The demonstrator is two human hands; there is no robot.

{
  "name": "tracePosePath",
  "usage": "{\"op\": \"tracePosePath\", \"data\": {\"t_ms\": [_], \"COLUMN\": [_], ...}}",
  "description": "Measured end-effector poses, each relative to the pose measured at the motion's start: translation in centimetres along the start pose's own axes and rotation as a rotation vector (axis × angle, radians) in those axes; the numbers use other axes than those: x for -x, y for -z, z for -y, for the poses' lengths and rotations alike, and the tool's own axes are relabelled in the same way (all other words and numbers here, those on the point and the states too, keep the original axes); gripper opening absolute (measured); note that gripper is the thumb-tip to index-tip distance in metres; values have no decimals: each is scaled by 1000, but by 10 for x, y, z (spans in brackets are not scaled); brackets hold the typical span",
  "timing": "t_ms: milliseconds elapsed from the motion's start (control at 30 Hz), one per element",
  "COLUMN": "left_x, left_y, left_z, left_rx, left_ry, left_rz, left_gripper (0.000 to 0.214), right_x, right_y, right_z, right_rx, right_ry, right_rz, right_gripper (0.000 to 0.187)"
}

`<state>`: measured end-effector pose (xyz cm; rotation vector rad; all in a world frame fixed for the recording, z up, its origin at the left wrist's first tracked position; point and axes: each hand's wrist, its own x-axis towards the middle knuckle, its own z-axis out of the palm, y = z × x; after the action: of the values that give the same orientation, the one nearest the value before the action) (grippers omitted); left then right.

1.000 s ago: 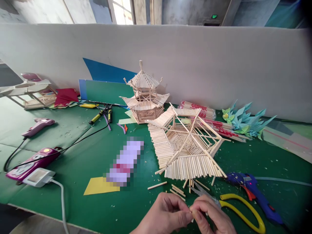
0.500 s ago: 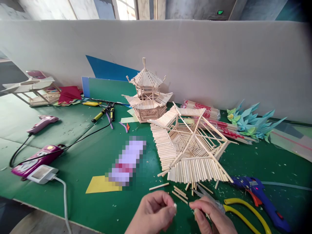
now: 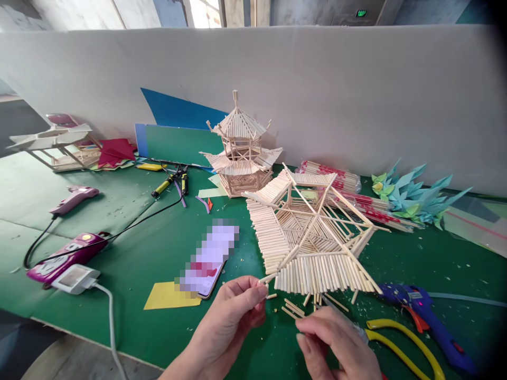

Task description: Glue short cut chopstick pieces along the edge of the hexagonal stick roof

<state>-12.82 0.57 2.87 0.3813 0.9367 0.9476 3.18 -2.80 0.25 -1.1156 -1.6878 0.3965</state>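
My left hand (image 3: 233, 311) is closed in a pinch on a small pale piece (image 3: 260, 283), mostly hidden by the fingertips. It is at the near left corner of a roof frame (image 3: 317, 272) made of thin wooden sticks; whether it touches the corner stick I cannot tell. My right hand (image 3: 336, 340) hovers beside it, loosely curled, thumb and forefinger apart, with nothing visible between them. Partly under that hand lies a cutting tool with yellow handles (image 3: 402, 338). Several loose short sticks (image 3: 293, 307) lie between the hands and the roof.
A finished stick pagoda (image 3: 241, 153) stands behind the roof frame. To the right are a blue glue gun (image 3: 435, 322), packaged sticks (image 3: 364, 208) and folded paper leaves (image 3: 412, 195). A phone (image 3: 212, 258), yellow paper (image 3: 170, 296) and a purple power strip (image 3: 67, 258) lie left.
My left hand has moved up and left with the small pale piece, to the roof's near corner. My right hand has shifted slightly left, fingers still loosely curled.
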Motion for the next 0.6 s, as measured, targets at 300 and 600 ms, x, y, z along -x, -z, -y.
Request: {"op": "tracePosePath", "data": {"t_ms": [300, 600], "left_x": [1, 4], "left_y": [-1, 3], "left_z": [-1, 0], "left_rx": [-13, -18], "left_ry": [-13, 13], "left_rz": [-14, -8], "left_gripper": [12, 16], "right_x": [-36, -30], "right_y": [-10, -16], "right_z": [6, 3], "right_rx": [340, 331], "right_ry": [287, 287], "right_rz": [67, 51], "right_gripper": [24, 17]}}
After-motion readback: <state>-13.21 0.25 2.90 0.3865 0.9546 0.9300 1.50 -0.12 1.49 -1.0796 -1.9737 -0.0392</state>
